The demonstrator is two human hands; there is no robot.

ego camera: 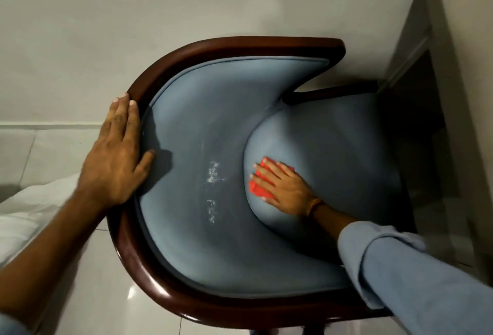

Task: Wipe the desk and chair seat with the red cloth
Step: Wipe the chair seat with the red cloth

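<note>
I look straight down on a chair with a dark wooden frame [213, 46] and blue padding. My right hand [282, 188] lies flat on the red cloth [257, 186], pressing it onto the left part of the blue seat cushion [333, 153]. Only the cloth's edges show between and beyond my fingers. My left hand [117, 153] rests on top of the curved backrest at the left, fingers over the wooden rim and thumb on the blue back padding [208, 121]. White scuff marks [213, 190] show on that padding. The desk is at the right edge [458, 94].
Glossy pale floor tiles [80, 268] surround the chair. White bedding [24, 214] lies at the left edge. The chair's front sits in the dark opening [416, 110] under the white desk.
</note>
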